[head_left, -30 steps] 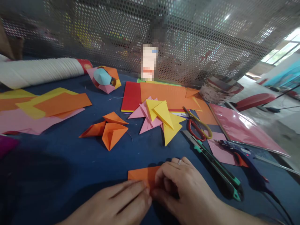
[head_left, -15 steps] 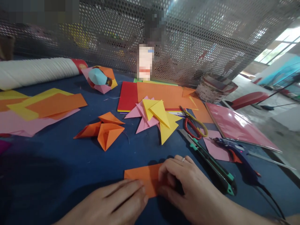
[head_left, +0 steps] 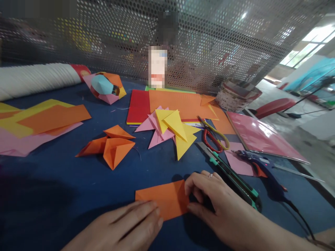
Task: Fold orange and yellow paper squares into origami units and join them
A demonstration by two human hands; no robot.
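Note:
A folded rectangle of orange paper (head_left: 171, 198) lies on the table before me, with faint creases across it. My left hand (head_left: 136, 221) rests flat over its lower left part, fingers stretched out and together. At the paper's right end, my right hand (head_left: 206, 198) has its fingers curled, with the forefinger at the upper corner and the thumb at the lower one. The tips of its other fingers are partly hidden. Beyond my hands sit folded orange pieces (head_left: 117, 148), and a fan of pink (head_left: 154, 127) and yellow triangles (head_left: 180, 129).
A utility knife (head_left: 230, 176), scissors (head_left: 213, 139) and a corded glue gun (head_left: 261, 167) lie to the right. Paper sheets (head_left: 54, 118) spread at left, near a paper ornament (head_left: 103, 85) and a white roll (head_left: 36, 78). A perforated metal panel (head_left: 204, 52) stands behind.
My right hand has slid slightly right, from over the orange paper to its right edge, uncovering more of it. My left hand stays on the paper. The view has shifted a little.

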